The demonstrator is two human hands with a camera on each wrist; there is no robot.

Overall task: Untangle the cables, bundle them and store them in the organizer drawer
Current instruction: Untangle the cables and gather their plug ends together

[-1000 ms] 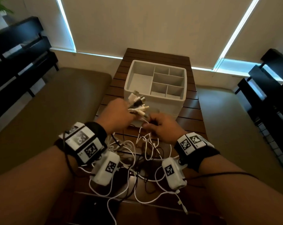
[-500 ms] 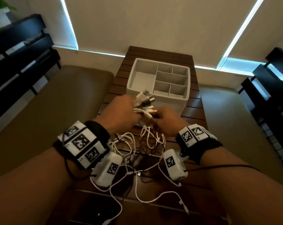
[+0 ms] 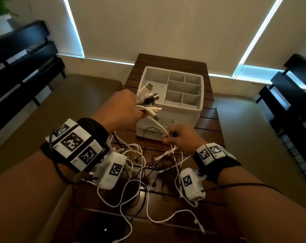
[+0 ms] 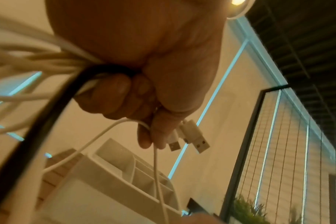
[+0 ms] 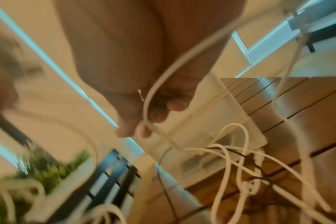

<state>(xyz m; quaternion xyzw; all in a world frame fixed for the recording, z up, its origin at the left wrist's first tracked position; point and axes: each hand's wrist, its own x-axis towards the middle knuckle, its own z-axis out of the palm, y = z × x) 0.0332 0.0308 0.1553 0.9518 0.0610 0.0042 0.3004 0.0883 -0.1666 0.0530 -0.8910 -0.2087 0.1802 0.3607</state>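
A: From the head view, why is the left hand (image 3: 121, 109) held up above the table (image 3: 208, 120)?

B: It looks like a way of gathering ends. Its fingers are curled tight round a bunch of plugs (image 3: 149, 100), and the plugs fan out past the thumb side of the fist, pointing away from the person toward the organizer (image 3: 192, 109). The cables (image 3: 140, 172) hang from the heel side of the fist down to a loose tangle on the table, between the two forearms.

A: And the right hand (image 3: 181, 139)?

B: It sits lower, just in front of the organizer's drawer (image 3: 148, 133), fingertips pinching one white cable (image 3: 160, 128). That cable runs up and leftward from the pinch to the left fist, fairly taut, so it seems to be getting drawn free of the rest.

A: Does the left wrist view add anything?

B: It confirms the fist. The fingers (image 4: 113, 94) wrap white strands and one black cable (image 4: 38, 128), which enter at the little-finger side. Two white USB plugs (image 4: 194, 136) stick out beyond the fingertips, long axes pointing away from the palm and slightly down toward the organizer below.

A: The right wrist view?

B: Blurred. Thumb and fingertips (image 5: 144, 131) seem to nip the white cable, which loops up past the palm and trails below the pinch into the tangle. How firm the pinch is can't be told. Nothing is bundled or in the drawer yet.
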